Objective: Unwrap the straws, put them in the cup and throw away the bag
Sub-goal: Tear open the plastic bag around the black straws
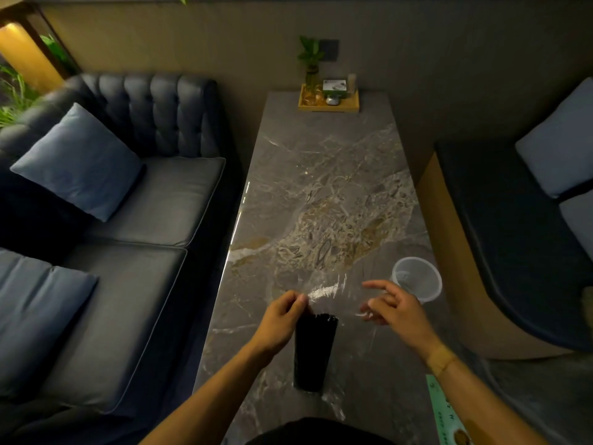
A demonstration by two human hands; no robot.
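A bundle of black straws (315, 351) stands on the marble table (327, 194) near its front edge, inside a clear bag (324, 292) open at the top. A clear plastic cup (417, 279) stands to the right. The left hand (282, 319) pinches the bag's rim. The right hand (396, 308) hovers beside the cup, fingers loosely spread, holding nothing.

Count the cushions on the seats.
3. One pale blue cushion leans on the sofa back at left, another lies nearer on that sofa, one sits on the right bench. More may lie out of frame.
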